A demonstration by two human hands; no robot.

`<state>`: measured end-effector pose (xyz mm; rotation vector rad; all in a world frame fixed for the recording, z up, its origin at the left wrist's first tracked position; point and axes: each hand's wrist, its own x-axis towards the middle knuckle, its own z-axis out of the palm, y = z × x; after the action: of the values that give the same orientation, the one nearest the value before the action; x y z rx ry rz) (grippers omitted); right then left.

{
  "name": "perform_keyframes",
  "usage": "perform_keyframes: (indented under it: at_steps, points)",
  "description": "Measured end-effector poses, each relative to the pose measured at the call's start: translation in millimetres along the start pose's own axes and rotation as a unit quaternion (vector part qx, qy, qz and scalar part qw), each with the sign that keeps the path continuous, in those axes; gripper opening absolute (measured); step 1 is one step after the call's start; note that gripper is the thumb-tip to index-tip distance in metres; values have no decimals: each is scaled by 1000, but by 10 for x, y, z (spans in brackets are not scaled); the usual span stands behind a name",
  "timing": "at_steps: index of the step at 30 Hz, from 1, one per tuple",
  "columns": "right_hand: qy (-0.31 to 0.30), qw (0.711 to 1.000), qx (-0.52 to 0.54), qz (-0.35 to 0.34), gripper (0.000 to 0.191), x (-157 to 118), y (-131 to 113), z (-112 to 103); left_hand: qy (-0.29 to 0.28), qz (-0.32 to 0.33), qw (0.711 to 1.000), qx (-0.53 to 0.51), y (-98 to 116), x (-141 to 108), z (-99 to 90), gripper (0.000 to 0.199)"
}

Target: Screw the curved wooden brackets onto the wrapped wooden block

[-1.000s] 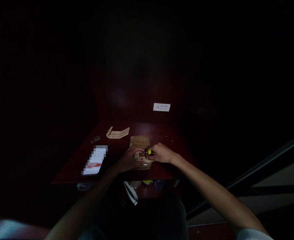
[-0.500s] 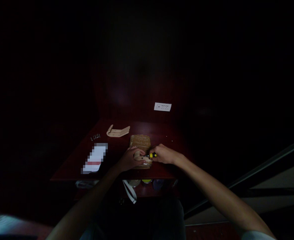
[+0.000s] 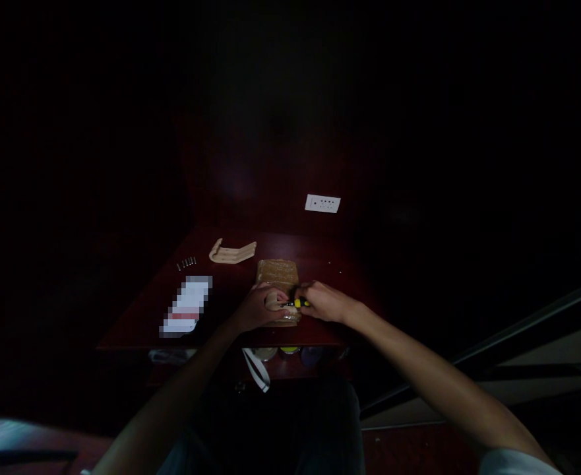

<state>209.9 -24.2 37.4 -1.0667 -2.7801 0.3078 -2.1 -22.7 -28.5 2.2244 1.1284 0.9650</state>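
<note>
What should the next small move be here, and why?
Probably a slight turn of the screwdriver: the right hand holds it pointed at the wooden piece, and the left hand holds that piece over the wrapped block. Whether the screwdriver is seated cannot be made out.

The screwdriver's handle [image 3: 298, 303] is partly hidden in the right grip [image 3: 322, 302].

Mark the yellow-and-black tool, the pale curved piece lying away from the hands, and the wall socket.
Yellow-and-black tool [image 3: 297, 303]: head view, yellow part of its handle.
Pale curved piece [image 3: 229, 255]: head view, its middle section.
Wall socket [image 3: 322, 203]: head view, middle of its plate.
</note>
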Motion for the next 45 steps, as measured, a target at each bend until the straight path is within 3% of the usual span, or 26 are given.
perform_keyframes:
  at_steps: [7,25,45]
  points:
    - [25,999,16,-38,12,-26,3,44,-6,0,1000,-8,1,1,-7,27]
    - [-1,990,-138,-11,8,-68,-161,42,5,16,1000,-5,1,-8,-8,27]
    - [7,989,-145,-14,8,-83,-145,122,-4,23,1000,-9,-26,-20,-5,28]
